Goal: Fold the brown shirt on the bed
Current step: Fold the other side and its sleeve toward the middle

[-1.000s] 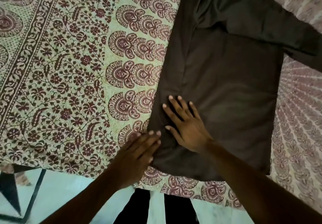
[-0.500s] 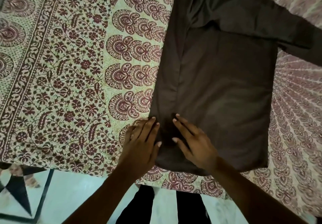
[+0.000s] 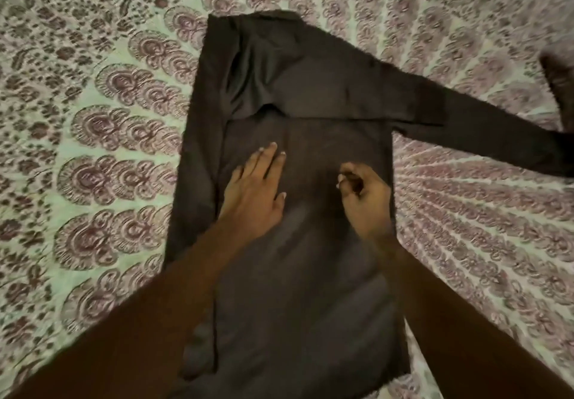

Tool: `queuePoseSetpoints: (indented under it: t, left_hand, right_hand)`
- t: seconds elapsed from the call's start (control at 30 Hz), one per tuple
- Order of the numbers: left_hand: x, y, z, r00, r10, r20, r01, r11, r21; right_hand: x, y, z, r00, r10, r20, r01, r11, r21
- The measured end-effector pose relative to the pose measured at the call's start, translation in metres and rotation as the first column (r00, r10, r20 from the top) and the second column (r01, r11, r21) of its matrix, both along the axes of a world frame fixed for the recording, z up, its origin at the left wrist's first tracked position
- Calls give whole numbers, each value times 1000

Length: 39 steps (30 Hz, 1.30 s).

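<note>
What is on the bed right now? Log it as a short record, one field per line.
garment: brown shirt, lying flat, left side folded inward
sleeve: one long sleeve spread out to the right, unfolded
surface: patterned bedspread
left hand: flat, palm down on the shirt's middle
right hand: fingers curled above the shirt, beside the left; whether it pinches cloth cannot be told
image quality: some motion blur
</note>
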<state>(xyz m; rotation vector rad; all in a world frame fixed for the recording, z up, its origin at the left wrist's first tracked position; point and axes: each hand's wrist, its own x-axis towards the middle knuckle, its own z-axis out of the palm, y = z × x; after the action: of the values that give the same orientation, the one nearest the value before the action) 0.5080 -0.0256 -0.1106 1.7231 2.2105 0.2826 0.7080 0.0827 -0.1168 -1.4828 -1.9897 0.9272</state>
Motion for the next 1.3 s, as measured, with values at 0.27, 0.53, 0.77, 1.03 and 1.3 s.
queuePoseSetpoints:
  t: [0.27,0.53,0.77,1.03,1.3]
  left_hand:
    - [-14,139,-8,996,79,-42,-85,981,-172]
    - [-18,156,-30,990,127,-54,-137,954,-265]
    - [-15,157,-32,985,165,-45,-171,953,-248]
    - [-8,169,-4,987,53,-152,-105,927,-359]
    - [3,152,86,181,406,896,-535,805,-256]
  right_hand:
    - [34,148,12,956,-294,13,294,953,-78]
    - [53,246,13,736,-502,454,602,792,-99]
    - [67,274,-3,788,-591,172,615,745,-258]
    - [59,208,72,673,-424,-607,121,872,-474]
    - [-11,115,158,464,-179,-868,-431,810,-398]
